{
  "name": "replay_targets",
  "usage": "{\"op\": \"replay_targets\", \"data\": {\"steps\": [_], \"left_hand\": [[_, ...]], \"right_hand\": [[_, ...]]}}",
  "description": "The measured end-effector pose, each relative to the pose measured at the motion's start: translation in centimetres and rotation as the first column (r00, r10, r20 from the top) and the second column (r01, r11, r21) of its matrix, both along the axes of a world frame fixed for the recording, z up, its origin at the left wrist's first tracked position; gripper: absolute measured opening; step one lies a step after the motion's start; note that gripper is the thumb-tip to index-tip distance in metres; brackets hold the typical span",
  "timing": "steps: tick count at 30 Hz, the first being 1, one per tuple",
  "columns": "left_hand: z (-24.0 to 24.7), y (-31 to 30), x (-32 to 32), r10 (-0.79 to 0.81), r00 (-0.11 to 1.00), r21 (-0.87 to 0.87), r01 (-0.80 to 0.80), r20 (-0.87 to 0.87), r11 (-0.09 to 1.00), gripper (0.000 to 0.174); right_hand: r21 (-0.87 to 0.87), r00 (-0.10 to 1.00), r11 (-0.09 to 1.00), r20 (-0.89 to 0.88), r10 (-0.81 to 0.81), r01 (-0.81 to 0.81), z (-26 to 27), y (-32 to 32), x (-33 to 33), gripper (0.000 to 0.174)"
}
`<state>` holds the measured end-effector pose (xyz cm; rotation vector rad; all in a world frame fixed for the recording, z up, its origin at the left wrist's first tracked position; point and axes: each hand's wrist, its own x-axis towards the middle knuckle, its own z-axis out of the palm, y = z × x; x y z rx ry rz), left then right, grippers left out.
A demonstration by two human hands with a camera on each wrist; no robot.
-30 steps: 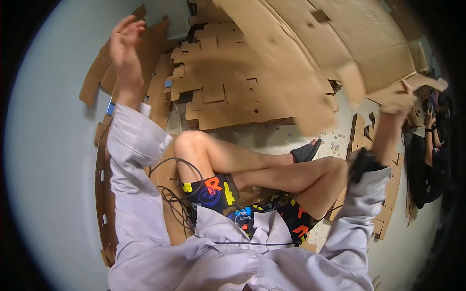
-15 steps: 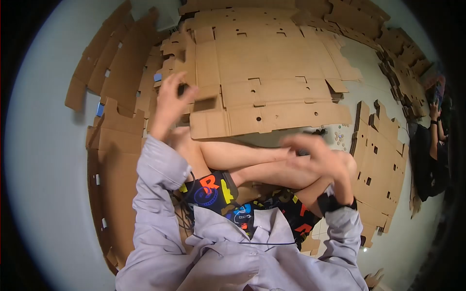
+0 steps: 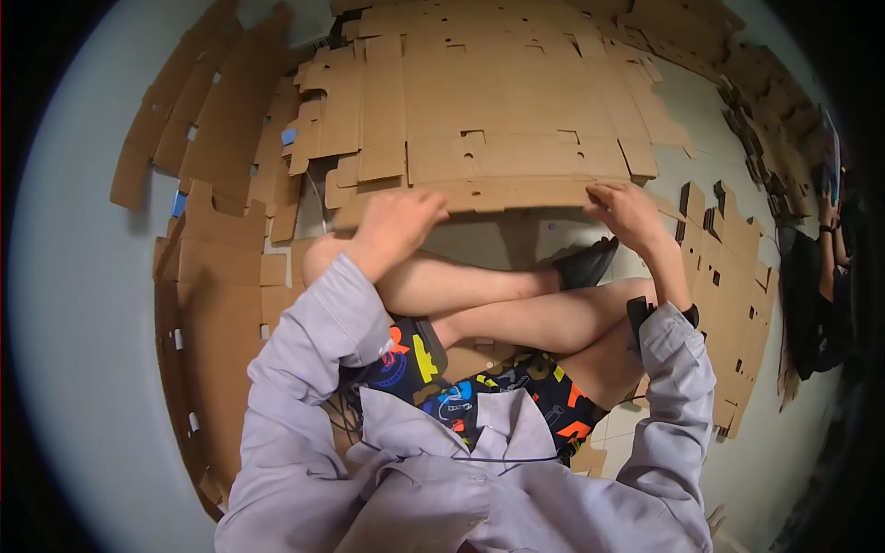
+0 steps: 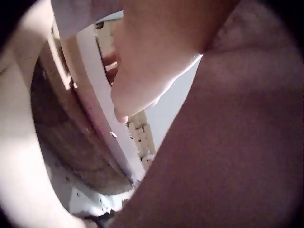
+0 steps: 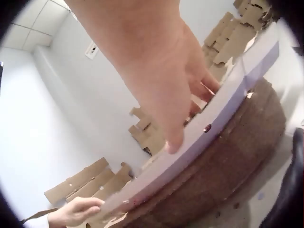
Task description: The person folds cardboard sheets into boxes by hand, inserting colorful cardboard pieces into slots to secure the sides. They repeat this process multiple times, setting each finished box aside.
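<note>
A large die-cut cardboard sheet point(image 3: 498, 101) with slots and small holes lies in front of the crossed legs in the head view. Its long near flap point(image 3: 525, 194) is tipped up along a crease. My right hand point(image 3: 631, 217) pinches this flap toward its right end. In the right wrist view the thumb point(image 5: 175, 142) lies on the flap's near face, with the other fingers behind it. Toward the flap's left end, my left hand point(image 3: 398, 229) grips the same edge, its thumb on the near side in the left wrist view.
More cardboard pieces point(image 3: 217, 249) lean along the wall at left. A stack of cut cardboard point(image 3: 724, 286) lies on the floor at right. Another person in black point(image 3: 811, 295) is at the far right. Black cable point(image 3: 346, 419) lies beside the left thigh.
The cardboard sheet, raised and swinging a second ago, now lies flat in front. Both hands came down empty, then took hold of its near flap, which has tipped up.
</note>
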<state>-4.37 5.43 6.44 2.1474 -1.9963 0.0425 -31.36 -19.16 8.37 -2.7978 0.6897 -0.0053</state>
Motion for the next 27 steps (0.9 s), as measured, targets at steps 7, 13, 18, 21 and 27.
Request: {"op": "replay_targets", "data": {"steps": [7, 13, 18, 21, 27], "left_hand": [[4.0, -1.4, 5.1, 0.307, 0.951, -0.196, -0.293, 0.046, 0.936, 0.015], [-3.6, -7.4, 4.0, 0.315, 0.945, -0.259, -0.285, 0.083, 0.923, 0.068], [-7.8, -9.1, 3.4, 0.365, 0.931, -0.078, -0.362, 0.015, 0.929, 0.078], [-8.0, -9.1, 3.5, 0.366, 0.931, -0.029, -0.365, 0.013, 0.93, 0.077], [-8.3, -9.2, 3.0, 0.376, 0.926, -0.11, -0.37, 0.035, 0.923, 0.075]], "right_hand": [[-0.287, 0.946, 0.938, 0.309, -0.103, 0.196, 3.1, 2.8, 5.8, 0.03], [-0.467, 0.934, 0.829, 0.313, -0.171, 0.308, -5.0, -0.7, 9.7, 0.05], [-0.304, 0.923, 0.873, 0.182, -0.341, 0.382, -9.1, -0.8, 11.0, 0.062], [-0.283, 0.907, 0.865, 0.208, -0.367, 0.415, -10.5, -0.2, 11.4, 0.061], [-0.313, 0.905, 0.856, 0.25, -0.343, 0.411, -9.9, -0.1, 11.1, 0.058]]}}
